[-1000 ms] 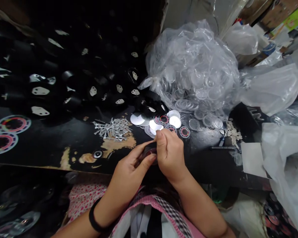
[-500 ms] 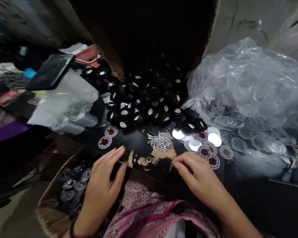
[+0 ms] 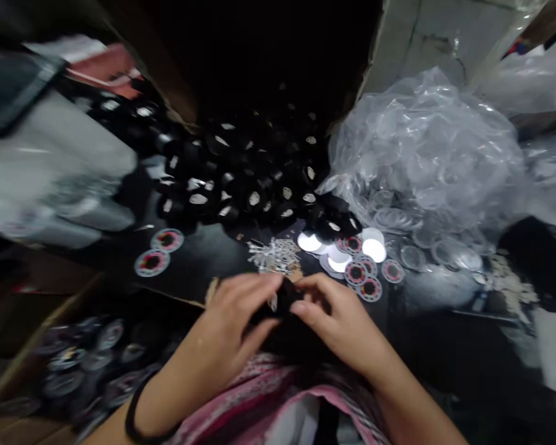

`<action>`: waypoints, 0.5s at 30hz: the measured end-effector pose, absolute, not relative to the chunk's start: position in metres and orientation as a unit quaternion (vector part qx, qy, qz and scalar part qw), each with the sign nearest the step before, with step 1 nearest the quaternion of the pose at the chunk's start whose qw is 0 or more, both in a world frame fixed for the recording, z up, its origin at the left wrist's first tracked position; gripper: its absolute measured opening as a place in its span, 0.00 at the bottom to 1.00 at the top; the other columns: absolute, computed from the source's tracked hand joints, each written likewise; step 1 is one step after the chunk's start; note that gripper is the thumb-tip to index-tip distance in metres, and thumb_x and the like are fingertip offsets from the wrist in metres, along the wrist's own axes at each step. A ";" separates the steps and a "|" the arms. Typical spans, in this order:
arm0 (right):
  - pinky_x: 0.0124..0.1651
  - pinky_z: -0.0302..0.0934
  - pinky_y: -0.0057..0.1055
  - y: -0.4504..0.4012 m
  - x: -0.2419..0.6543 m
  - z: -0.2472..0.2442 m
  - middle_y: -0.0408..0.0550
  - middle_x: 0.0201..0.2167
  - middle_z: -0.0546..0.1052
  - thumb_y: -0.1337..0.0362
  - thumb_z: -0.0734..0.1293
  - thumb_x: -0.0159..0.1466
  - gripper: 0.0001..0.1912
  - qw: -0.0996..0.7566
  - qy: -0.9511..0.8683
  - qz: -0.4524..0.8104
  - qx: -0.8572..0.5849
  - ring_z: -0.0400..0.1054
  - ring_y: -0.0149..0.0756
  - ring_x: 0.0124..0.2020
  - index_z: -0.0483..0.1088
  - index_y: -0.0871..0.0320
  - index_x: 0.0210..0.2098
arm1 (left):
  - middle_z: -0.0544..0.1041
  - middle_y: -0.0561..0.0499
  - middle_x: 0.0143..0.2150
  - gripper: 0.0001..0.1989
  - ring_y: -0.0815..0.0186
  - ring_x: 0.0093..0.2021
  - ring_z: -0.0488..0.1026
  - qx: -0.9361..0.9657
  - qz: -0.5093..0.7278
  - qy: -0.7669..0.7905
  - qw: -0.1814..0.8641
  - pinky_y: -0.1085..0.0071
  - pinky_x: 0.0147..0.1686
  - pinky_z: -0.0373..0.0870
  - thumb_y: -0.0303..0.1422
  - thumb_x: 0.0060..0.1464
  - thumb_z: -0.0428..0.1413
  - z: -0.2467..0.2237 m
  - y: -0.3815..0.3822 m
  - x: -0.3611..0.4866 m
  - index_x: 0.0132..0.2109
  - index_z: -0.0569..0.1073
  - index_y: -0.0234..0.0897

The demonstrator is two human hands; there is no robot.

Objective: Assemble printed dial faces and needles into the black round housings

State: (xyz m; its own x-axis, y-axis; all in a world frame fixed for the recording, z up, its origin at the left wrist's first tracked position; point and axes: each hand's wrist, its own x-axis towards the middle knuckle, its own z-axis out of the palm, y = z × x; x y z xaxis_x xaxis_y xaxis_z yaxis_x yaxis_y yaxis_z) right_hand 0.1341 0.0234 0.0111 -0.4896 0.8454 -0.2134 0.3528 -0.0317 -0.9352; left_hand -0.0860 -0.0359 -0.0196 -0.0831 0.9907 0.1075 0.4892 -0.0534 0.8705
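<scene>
Hands (image 3: pixel 241 309) together now, fingers around one black part (image 3: pixel 286 296), over the cluttered tabletop (image 3: pixel 204 244)

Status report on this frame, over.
Left hand gripping black cup; right hand fingers at its side. Small pale pins just beyond.

Left hand (image 3: pixel 234 318) and right hand (image 3: pixel 345 318) hold a black part (image 3: pixel 286 298).
</scene>
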 end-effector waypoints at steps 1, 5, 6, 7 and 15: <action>0.33 0.58 0.27 0.024 0.132 0.012 0.40 0.31 0.74 0.55 0.67 0.66 0.11 0.222 -0.647 0.571 -0.454 0.66 0.30 0.30 0.73 0.55 0.43 | 0.78 0.49 0.58 0.26 0.47 0.63 0.68 0.585 0.412 0.601 0.356 0.54 0.68 0.55 0.31 0.46 0.69 -0.020 -0.045 -0.070 0.55 0.78 0.50; 0.32 0.59 0.25 0.022 0.139 0.011 0.40 0.30 0.73 0.49 0.69 0.63 0.16 0.227 -0.576 0.625 -0.475 0.66 0.29 0.29 0.71 0.56 0.38 | 0.74 0.52 0.64 0.30 0.47 0.65 0.66 0.309 0.471 0.596 0.572 0.55 0.64 0.65 0.37 0.47 0.69 -0.031 -0.058 -0.027 0.58 0.76 0.52; 0.32 0.60 0.25 0.022 0.144 0.011 0.40 0.29 0.73 0.48 0.70 0.63 0.17 0.226 -0.565 0.632 -0.479 0.66 0.29 0.29 0.72 0.56 0.38 | 0.75 0.51 0.62 0.28 0.46 0.64 0.68 0.229 0.476 0.574 0.626 0.57 0.60 0.71 0.38 0.46 0.69 -0.033 -0.056 -0.020 0.56 0.77 0.52; 0.32 0.61 0.25 0.023 0.151 0.011 0.40 0.29 0.74 0.47 0.69 0.63 0.18 0.222 -0.566 0.630 -0.483 0.66 0.29 0.29 0.72 0.56 0.38 | 0.77 0.51 0.60 0.26 0.46 0.62 0.71 0.162 0.477 0.551 0.666 0.60 0.55 0.76 0.37 0.45 0.70 -0.035 -0.054 -0.015 0.53 0.79 0.50; 0.56 0.60 0.51 0.047 0.202 -0.004 0.58 0.50 0.72 0.61 0.73 0.62 0.21 0.111 -0.746 0.188 -0.629 0.66 0.53 0.54 0.71 0.58 0.54 | 0.82 0.42 0.51 0.28 0.54 0.45 0.82 -0.012 0.478 0.497 0.724 0.71 0.42 0.81 0.32 0.39 0.73 -0.024 -0.032 0.001 0.51 0.81 0.42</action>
